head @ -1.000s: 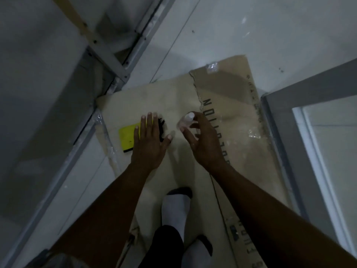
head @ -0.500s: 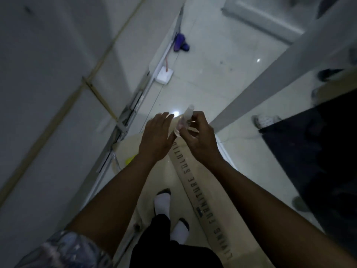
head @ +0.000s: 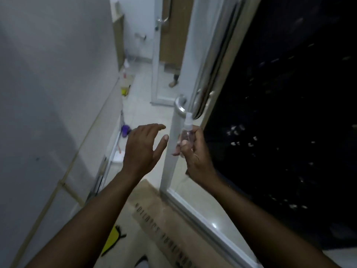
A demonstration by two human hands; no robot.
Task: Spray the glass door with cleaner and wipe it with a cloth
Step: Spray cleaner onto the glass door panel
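My right hand (head: 193,151) grips a small clear spray bottle (head: 185,130) upright, its white cap pointing up, just in front of the glass door's white frame (head: 170,163). The dark glass pane (head: 289,113) of the door fills the right side, speckled with pale droplets. A steel bar handle (head: 208,74) runs up the door edge. My left hand (head: 144,146) hovers open beside the bottle, fingers spread, holding nothing. A yellow cloth (head: 112,238) with a black edge lies on the cardboard by my left forearm.
Brown printed cardboard (head: 154,219) covers the floor under me. A grey wall (head: 48,93) stands on the left with a metal track along its base. Farther off are a purple object (head: 125,130), a yellow-bottomed bottle (head: 125,88), and another person's foot (head: 173,82).
The view has risen from the floor to the door. Both hands came up off the cardboard; the left hand left the yellow cloth lying there. The right hand keeps the bottle, now upright.
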